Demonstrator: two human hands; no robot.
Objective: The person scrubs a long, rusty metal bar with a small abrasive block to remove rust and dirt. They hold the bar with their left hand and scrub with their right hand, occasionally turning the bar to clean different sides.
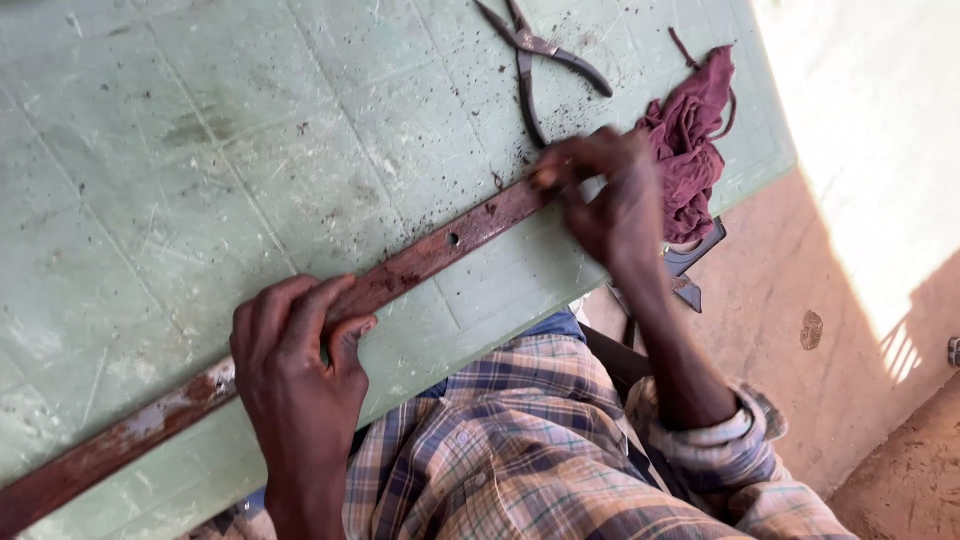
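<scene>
A long, flat, rusty reddish-brown metal strip (420,258) with a small hole near its middle lies slantwise across the scratched pale-green desk (200,150), running from the near left corner up toward the far right. The left hand (300,370) rests on the strip's near portion, fingers (290,310) spread and curled over its far edge, pressing it flat against the desk. The right hand (610,195) is at the strip's far end, its fingers (560,170) bunched together and pinching or rubbing at the tip; whether they hold some small thing there cannot be told. Flecks of rust dust lie scattered around that end.

A pair of dark metal pliers (540,60) lies open on the far side of the desk, just beyond the right hand, and a crumpled maroon cloth (690,150) sits at the desk's right edge, just beside that hand.

To work the end well, the left hand's downward pressure seems to matter most: a strip this long would pivot or rattle if held lightly. Keeping fingertips away from flaking edges would be prudent.
</scene>
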